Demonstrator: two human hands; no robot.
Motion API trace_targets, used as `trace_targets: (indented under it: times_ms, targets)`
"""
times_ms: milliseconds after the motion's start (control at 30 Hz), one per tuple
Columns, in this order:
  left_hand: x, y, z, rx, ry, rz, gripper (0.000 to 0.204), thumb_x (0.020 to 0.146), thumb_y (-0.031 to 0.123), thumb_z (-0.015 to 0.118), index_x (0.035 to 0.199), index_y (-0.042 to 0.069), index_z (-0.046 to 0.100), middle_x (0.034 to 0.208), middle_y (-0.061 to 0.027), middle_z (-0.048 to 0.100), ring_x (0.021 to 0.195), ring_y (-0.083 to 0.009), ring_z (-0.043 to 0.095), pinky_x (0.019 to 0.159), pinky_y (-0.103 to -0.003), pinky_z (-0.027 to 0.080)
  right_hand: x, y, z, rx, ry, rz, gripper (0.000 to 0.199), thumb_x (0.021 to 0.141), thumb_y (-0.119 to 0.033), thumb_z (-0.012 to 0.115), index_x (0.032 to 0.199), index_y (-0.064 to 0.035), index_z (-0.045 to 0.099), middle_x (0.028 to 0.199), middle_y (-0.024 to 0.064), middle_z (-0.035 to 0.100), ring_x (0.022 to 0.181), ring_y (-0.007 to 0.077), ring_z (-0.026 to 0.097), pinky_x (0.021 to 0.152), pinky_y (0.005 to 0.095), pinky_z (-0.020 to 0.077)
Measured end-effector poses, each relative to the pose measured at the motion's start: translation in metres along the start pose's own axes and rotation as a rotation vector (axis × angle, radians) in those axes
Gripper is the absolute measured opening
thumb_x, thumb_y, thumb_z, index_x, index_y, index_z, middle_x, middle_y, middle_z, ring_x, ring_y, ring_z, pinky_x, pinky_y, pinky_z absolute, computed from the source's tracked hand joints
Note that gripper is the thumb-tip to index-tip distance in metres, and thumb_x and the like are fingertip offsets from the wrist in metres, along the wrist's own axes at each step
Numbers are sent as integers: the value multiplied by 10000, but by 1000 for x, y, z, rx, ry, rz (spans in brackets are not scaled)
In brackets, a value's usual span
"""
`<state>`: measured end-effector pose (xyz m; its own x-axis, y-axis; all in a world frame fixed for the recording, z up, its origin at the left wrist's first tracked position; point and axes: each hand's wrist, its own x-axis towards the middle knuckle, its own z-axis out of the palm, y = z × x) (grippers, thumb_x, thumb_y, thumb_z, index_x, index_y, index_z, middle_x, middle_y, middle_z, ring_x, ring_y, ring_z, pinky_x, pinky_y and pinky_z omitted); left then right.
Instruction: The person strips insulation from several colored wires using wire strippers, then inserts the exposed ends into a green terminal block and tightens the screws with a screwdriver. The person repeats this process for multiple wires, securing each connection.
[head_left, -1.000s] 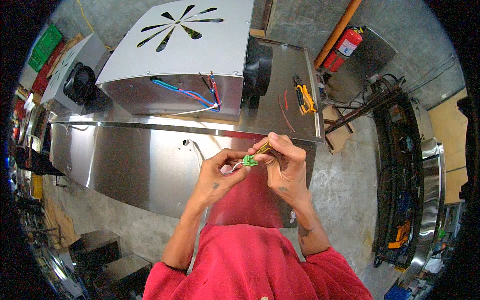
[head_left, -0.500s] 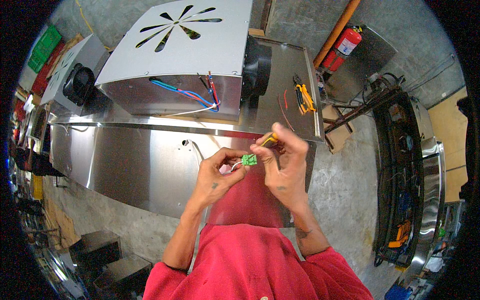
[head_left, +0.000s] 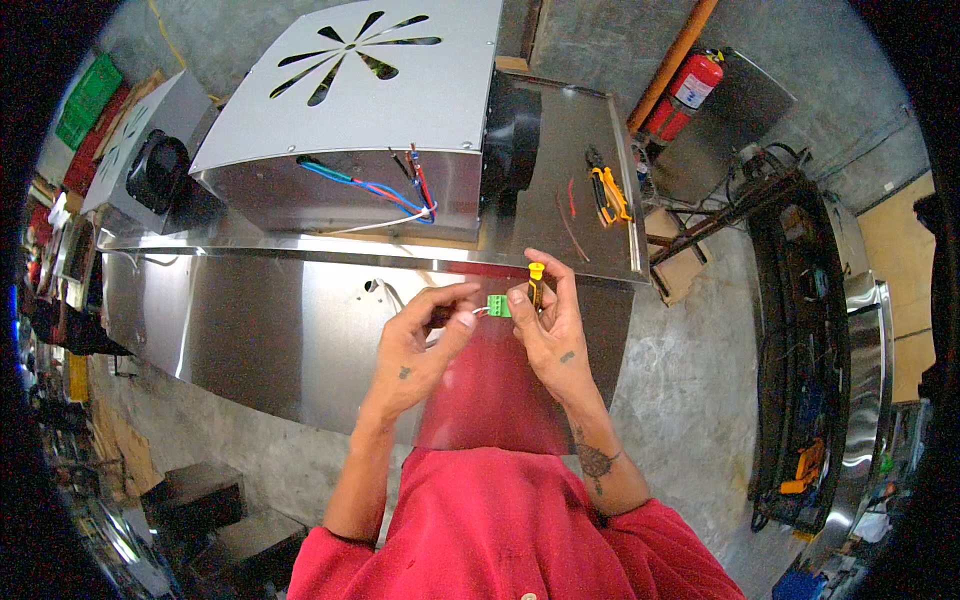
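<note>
A small green terminal block is pinched by my right hand in front of my chest. The same hand keeps a small screwdriver with a yellow and black handle between its fingers, the yellow end pointing up. Its shaft is hidden. From the block's left side a short white wire runs into the fingers of my left hand, which are closed around it at thumb and forefinger. Both hands are above the shiny metal sheet of the bench.
A metal housing with a slotted white top and loose coloured wires stands behind my hands. Yellow-handled pliers and red wire scraps lie at its right. A fire extinguisher stands far right, a black rack nearer.
The green terminal block has passed from my left hand's fingers to my right hand's. The screwdriver has turned upright within the right hand. My left hand has shifted slightly left, onto the wire.
</note>
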<state>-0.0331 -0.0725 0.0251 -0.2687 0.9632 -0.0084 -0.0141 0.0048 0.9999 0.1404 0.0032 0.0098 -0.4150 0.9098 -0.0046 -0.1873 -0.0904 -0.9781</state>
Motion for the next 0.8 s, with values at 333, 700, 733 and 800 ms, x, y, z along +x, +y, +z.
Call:
trace_targets:
  times_ms: [333, 700, 733, 800]
  targets:
    - [5, 14, -8, 228, -80, -8, 297, 1031, 159, 717, 1281, -1, 715, 1034, -32, 733, 982, -110, 663, 935, -289, 531, 1, 7, 1, -45, 43, -100, 551, 1082, -120, 642, 1553, -88, 358, 1118, 87, 661, 969, 127, 624, 862, 288, 530]
    - [1, -3, -5, 188, -37, 69, 230, 990, 74, 747, 1197, -1, 680, 1124, -81, 709, 997, -146, 677, 898, -315, 569, 8, 11, -3, 251, 112, 244, 424, 1085, -218, 670, 1452, -121, 480, 1059, 32, 666, 899, 87, 617, 682, 237, 472]
    - [1, -1, -5, 278, -36, 137, 236, 967, 65, 765, 1182, 5, 689, 1110, -85, 708, 977, -153, 677, 879, -318, 570, 8, 10, -1, 268, 113, 256, 420, 1084, -226, 674, 1446, -127, 487, 1051, 24, 661, 886, 83, 611, 669, 233, 463]
    - [2, 7, -1, 456, -31, 272, 251, 923, 47, 802, 1153, 17, 706, 1083, -93, 708, 939, -167, 677, 842, -323, 573, 9, 10, 0, 284, 117, 268, 418, 1083, -236, 679, 1442, -132, 494, 1040, 15, 653, 872, 78, 602, 651, 230, 450]
